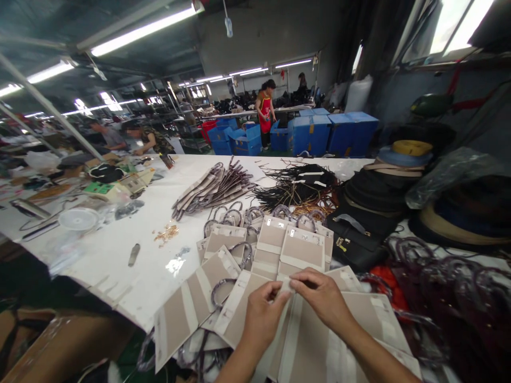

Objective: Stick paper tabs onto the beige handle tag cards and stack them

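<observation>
My left hand (265,314) and my right hand (321,295) meet near the lower middle, thumbs and fingers pinched on a small pale piece (286,284) between them. Both are just above a pile of flat beige panels (301,250) with pale strips, some with small metal fittings. Purple-grey looped handles (223,292) stick out among the panels. Behind the pile lies a bundle of purplish strap pieces (217,186). A heap of thin black cords (295,186) is to its right.
On the white table (120,255) are small gold-coloured parts (166,234), a grey oval piece (134,255) and a round plastic lid (79,218). A black bag (359,239) and stacked rolls (375,186) stand right. Beyond are blue boxes (311,133) and a person in a red apron (265,114).
</observation>
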